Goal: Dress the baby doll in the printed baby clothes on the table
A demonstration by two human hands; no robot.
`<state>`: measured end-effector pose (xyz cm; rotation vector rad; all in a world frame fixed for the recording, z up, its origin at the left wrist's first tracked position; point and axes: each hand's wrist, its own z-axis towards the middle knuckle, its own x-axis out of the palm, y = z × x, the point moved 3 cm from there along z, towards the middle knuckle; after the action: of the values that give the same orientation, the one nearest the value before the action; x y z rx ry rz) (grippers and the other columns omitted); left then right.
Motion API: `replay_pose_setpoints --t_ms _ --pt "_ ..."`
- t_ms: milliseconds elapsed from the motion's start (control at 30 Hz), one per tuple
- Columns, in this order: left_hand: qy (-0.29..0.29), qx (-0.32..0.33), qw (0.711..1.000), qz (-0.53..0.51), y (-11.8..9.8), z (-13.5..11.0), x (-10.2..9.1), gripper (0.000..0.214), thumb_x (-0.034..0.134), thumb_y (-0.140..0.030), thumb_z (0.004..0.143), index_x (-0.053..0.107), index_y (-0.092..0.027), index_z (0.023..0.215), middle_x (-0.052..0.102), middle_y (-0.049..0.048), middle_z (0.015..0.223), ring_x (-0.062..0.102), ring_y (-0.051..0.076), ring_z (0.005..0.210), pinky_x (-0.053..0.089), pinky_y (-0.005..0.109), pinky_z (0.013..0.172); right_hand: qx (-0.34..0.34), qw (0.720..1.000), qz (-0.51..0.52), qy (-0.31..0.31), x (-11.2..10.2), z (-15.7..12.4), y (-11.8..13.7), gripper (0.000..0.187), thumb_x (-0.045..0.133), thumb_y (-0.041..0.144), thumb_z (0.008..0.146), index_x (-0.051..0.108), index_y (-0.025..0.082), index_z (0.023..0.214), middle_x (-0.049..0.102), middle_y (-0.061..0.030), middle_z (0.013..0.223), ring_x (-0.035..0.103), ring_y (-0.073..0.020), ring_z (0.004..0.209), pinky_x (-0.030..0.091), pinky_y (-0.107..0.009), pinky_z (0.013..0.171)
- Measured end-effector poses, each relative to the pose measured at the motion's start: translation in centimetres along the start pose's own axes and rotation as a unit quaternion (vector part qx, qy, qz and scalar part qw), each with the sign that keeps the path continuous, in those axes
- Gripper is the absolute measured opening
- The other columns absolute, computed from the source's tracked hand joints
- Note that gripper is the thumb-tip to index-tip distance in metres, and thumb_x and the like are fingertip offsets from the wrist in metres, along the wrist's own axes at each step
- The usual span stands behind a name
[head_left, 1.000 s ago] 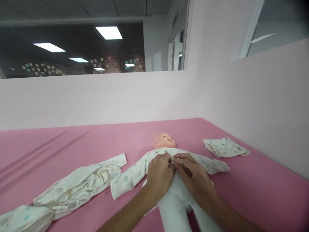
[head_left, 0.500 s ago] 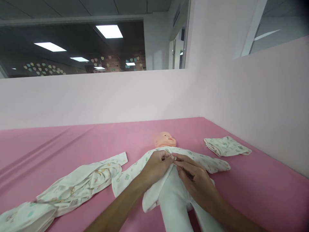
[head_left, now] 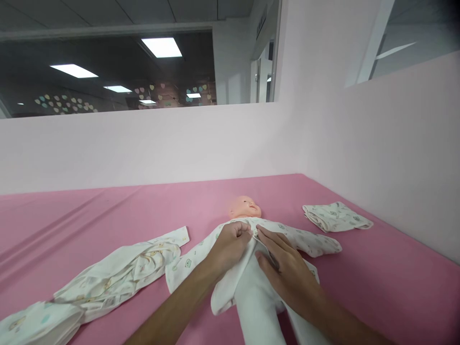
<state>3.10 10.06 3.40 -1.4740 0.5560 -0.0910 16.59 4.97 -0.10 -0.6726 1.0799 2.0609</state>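
Observation:
A baby doll (head_left: 245,207) lies on its back on the pink sheet (head_left: 108,215), dressed in a white patterned sleepsuit (head_left: 312,242). My left hand (head_left: 230,244) is closed, pinching the front edge of the sleepsuit at the doll's chest. My right hand (head_left: 283,270) rests on the doll's chest and belly with fingers stretched toward the same spot, its fingertips touching the garment's front opening. The lower left flap of the sleepsuit hangs loose beside the doll's white legs (head_left: 257,311).
A crumpled patterned garment (head_left: 118,275) lies to the left of the doll. A folded patterned cloth (head_left: 334,216) sits at the right, near the pale pink wall (head_left: 395,158). Another wall runs along the back, with a window above.
My right hand has gone from a pinch on the garment to lying flatter on the doll's chest. My left hand stays pinched on the front edge.

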Motion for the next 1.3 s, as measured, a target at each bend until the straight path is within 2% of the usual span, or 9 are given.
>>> replay_pose_setpoints --t_ms 100,200,367,433,600,667,900,1133,1300 --pt "0.005 -0.004 1.0 0.017 -0.4 -0.7 -0.1 0.016 0.05 -0.033 0.084 0.057 -0.019 0.086 0.045 -0.0056 0.069 0.038 0.009 0.061 0.032 0.023 0.057 0.005 0.999 -0.031 -0.022 -0.1 -0.2 -0.3 0.038 0.044 0.029 0.092 0.053 0.019 0.127 0.057 -0.0069 0.129 0.047 -0.0252 0.121 0.044 -0.045 0.101" --pt "-0.011 0.01 0.993 0.114 -1.0 -2.5 -0.3 0.011 0.05 -0.028 0.082 0.056 -0.019 0.079 0.051 -0.0046 0.072 0.045 0.011 0.066 0.033 0.023 0.06 0.031 0.996 -0.051 -0.067 -1.0 -0.4 -0.8 0.02 0.045 0.027 0.09 0.061 0.021 0.1 0.063 -0.0062 0.105 0.055 -0.0252 0.103 0.047 -0.044 0.088" --pt "-0.098 0.013 0.942 0.32 -0.5 -5.4 -0.5 0.018 0.044 -0.022 0.085 0.057 -0.019 0.072 0.059 -0.0006 0.071 0.052 0.015 0.067 0.032 0.026 0.057 0.067 0.995 -0.058 -0.051 -2.8 -1.2 -1.7 0.018 0.04 0.018 0.084 0.056 0.022 0.077 0.059 -0.0032 0.079 0.055 -0.0224 0.08 0.045 -0.041 0.074" --pt "-0.14 0.091 0.901 0.401 -0.2 -5.9 -0.1 0.02 0.042 -0.018 0.087 0.06 -0.019 0.079 0.063 0.001 0.076 0.054 0.017 0.069 0.035 0.028 0.06 0.08 0.995 -0.044 -0.036 -3.2 -1.7 -1.9 0.018 0.039 0.02 0.083 0.055 0.023 0.074 0.058 -0.0028 0.075 0.055 -0.0223 0.076 0.044 -0.039 0.068" --pt "-0.263 0.352 0.721 0.536 -0.3 -6.8 1.5 0.024 0.042 -0.002 0.082 0.059 -0.018 0.081 0.059 0.0005 0.067 0.052 0.019 0.06 0.035 0.032 0.058 0.102 0.993 0.056 -0.028 -3.3 -3.0 -1.9 0.028 0.038 0.032 0.089 0.053 0.024 0.067 0.054 -0.0032 0.065 0.053 -0.0198 0.061 0.042 -0.033 0.053" --pt "-0.28 0.386 0.693 0.54 -0.7 -7.0 2.1 0.022 0.044 -0.001 0.082 0.057 -0.018 0.081 0.057 -0.0001 0.066 0.052 0.019 0.059 0.035 0.032 0.056 0.094 0.99 0.101 -0.037 -3.3 -3.2 -1.5 0.031 0.04 0.038 0.09 0.053 0.023 0.066 0.053 -0.0034 0.065 0.052 -0.0191 0.06 0.042 -0.031 0.052" --pt "-0.267 0.394 0.709 0.521 -1.1 -6.3 4.4 0.021 0.046 0.001 0.075 0.049 -0.019 0.077 0.057 0.0003 0.067 0.055 0.019 0.06 0.04 0.031 0.055 0.097 0.961 0.247 -0.076 -3.5 -3.0 0.7 0.03 0.047 0.045 0.089 0.06 0.023 0.073 0.062 -0.0046 0.082 0.058 -0.0195 0.077 0.049 -0.028 0.065" --pt "-0.263 0.37 0.702 0.549 -0.2 -5.9 5.4 0.024 0.048 0.002 0.068 0.044 -0.02 0.077 0.058 0.0011 0.069 0.057 0.019 0.061 0.042 0.03 0.053 0.079 0.959 0.253 -0.098 -3.1 -3.6 1.0 0.027 0.049 0.04 0.089 0.06 0.021 0.072 0.061 -0.0034 0.082 0.058 -0.0171 0.079 0.047 -0.026 0.07" --pt "-0.263 0.363 0.703 0.552 0.0 -5.9 5.5 0.022 0.045 0.001 0.073 0.041 -0.021 0.076 0.058 0.0013 0.069 0.058 0.019 0.061 0.042 0.03 0.053 0.107 0.957 0.249 -0.101 -2.8 -4.0 0.0 0.025 0.049 0.041 0.089 0.061 0.023 0.076 0.062 -0.0041 0.082 0.056 -0.0171 0.073 0.046 -0.025 0.06"
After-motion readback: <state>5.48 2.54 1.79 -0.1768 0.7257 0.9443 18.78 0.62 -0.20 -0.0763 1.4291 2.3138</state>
